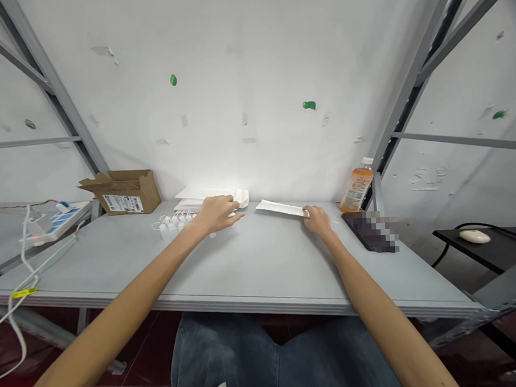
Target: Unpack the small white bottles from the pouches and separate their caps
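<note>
My right hand (pixel 318 220) grips the right end of a flat white paper piece (pixel 282 208), perhaps a folded bag or envelope. It is held low over the grey table, toward the wall. My left hand (pixel 218 213) is beside a stack of similar white paper pieces (pixel 206 192), its thumb and fingers apart. No held object shows in it. Several small white bottles (pixel 171 227) with thin loops at their tops stand left of that hand, partly behind my wrist. Something small and white shows just below the left hand, too hidden to name.
An open cardboard box (pixel 127 193) stands at the back left, near a white power strip (pixel 58 222) with cables. On the right are an orange drink bottle (pixel 358 186) and a dark, pixelated flat object (pixel 368 233). A grey table (pixel 261 267) meets the wall; metal posts frame both sides.
</note>
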`<state>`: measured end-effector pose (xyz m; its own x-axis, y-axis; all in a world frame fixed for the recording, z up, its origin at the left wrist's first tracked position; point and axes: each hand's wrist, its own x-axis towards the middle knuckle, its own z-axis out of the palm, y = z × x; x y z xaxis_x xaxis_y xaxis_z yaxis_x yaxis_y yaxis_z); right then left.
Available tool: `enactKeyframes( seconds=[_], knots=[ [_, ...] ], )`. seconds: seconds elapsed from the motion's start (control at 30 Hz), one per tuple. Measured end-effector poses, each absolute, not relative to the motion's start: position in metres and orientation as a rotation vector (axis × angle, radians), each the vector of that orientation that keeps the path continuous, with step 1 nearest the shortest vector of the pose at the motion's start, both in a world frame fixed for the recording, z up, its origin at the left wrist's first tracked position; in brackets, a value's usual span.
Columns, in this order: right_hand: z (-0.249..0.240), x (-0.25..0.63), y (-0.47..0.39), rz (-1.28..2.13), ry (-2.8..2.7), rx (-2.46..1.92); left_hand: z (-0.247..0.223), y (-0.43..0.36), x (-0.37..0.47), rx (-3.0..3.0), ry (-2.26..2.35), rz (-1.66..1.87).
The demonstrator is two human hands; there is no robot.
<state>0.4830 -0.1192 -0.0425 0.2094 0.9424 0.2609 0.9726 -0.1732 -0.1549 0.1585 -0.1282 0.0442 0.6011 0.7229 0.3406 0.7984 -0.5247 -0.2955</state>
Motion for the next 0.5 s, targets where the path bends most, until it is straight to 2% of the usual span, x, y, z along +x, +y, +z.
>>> enactKeyframes(
  seconds=[0.2,0.3,0.5],
  knots=[
    [-0.037,0.481,-0.120,-0.244,-1.736,-2.086,0.013,-0.121,0.208,-2.501,-0.979,-0.582],
    [-0.032,0.477,-0.123,-0.331,-1.706,-1.934,0.013,-0.110,0.222,-2.450,-0.846,-0.673],
    [-0.021,0.456,-0.131,-0.509,-1.792,-1.650,0.045,-0.082,0.238,-2.426,-0.768,-0.468]
  ],
)
